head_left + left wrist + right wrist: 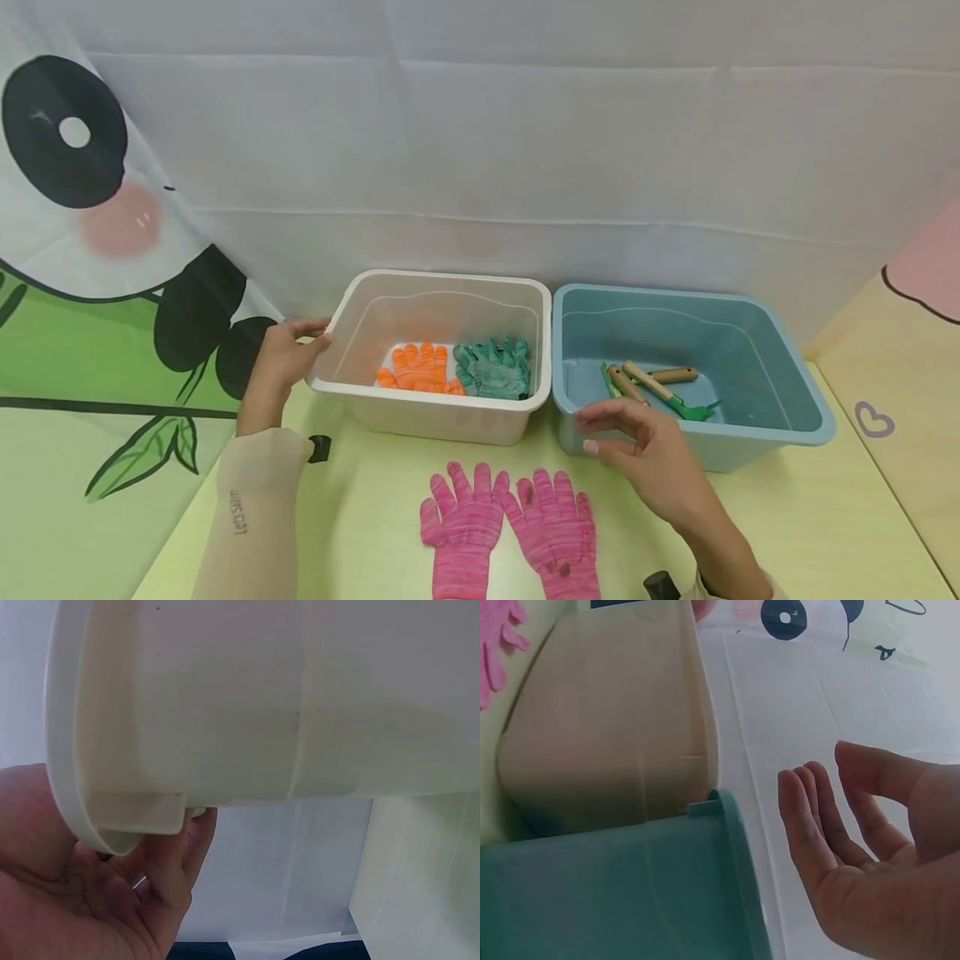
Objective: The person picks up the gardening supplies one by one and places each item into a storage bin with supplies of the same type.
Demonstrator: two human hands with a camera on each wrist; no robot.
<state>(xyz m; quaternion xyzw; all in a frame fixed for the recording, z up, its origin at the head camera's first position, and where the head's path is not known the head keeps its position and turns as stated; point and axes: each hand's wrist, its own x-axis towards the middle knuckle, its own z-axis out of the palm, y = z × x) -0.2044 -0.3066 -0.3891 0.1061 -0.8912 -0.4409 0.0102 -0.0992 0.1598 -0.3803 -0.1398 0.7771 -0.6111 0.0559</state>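
The left hand (288,357), fingers curled, holds the white bin (442,419) by its left rim; lifting one-sidedly could tip it right, toward the blue bin (675,323). The right hand (648,454) hovers (fingers loosely bent, empty).

Cream bin (435,419), left: plastic, smooth, soft sheen. Blue bin (738,454), right: plastic, smooth. Pink gloves (468,533), near: knitted cloth, matt (right one spotted dark). Green glove (495,371): matt, wrinkled. Tool handles (648,383): wood, smooth. Backdrop (480,150), far: cloth-like, matt, creased.
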